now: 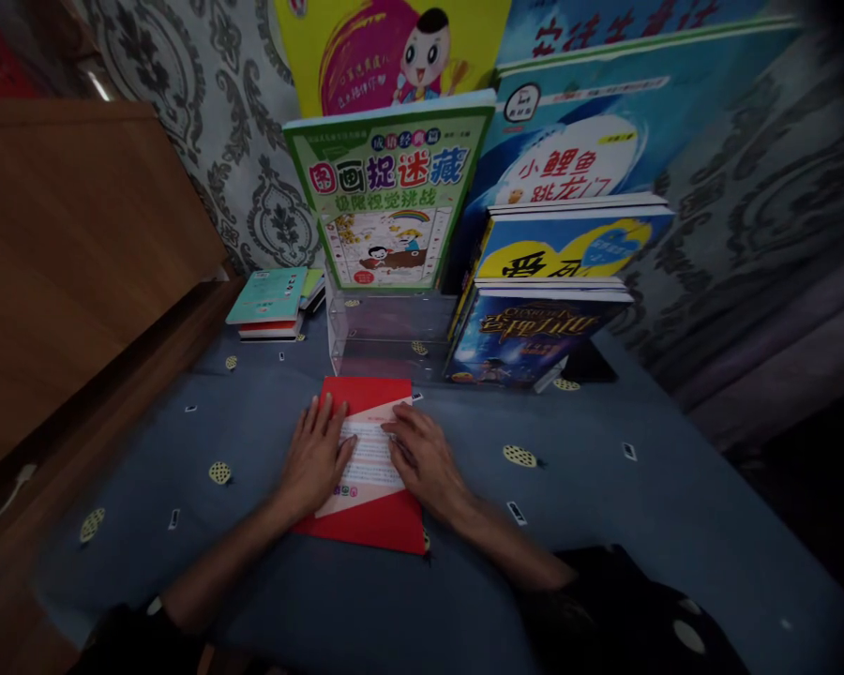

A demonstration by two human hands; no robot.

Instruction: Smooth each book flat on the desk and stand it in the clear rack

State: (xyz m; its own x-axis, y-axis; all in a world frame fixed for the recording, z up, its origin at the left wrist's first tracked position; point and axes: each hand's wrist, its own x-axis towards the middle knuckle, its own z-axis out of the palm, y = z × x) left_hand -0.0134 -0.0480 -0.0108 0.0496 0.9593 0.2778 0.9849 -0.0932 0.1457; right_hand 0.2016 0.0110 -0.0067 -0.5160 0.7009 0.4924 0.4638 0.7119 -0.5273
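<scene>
The red book (pixel 366 394) is being pressed by the left hand (pixel 315 461), at 9 o'clock, and right hand (pixel 426 461), at 3 o'clock. Both are being held flat, unclenched.

The blue-clothed counter (pixel 605 487) carries a red booklet (pixel 376 525), a small book stack (pixel 271 305) back left, and a clear stand (pixel 386 337).

head view | forward and down (steeply) | close above red book (pixel 369 398)
</scene>
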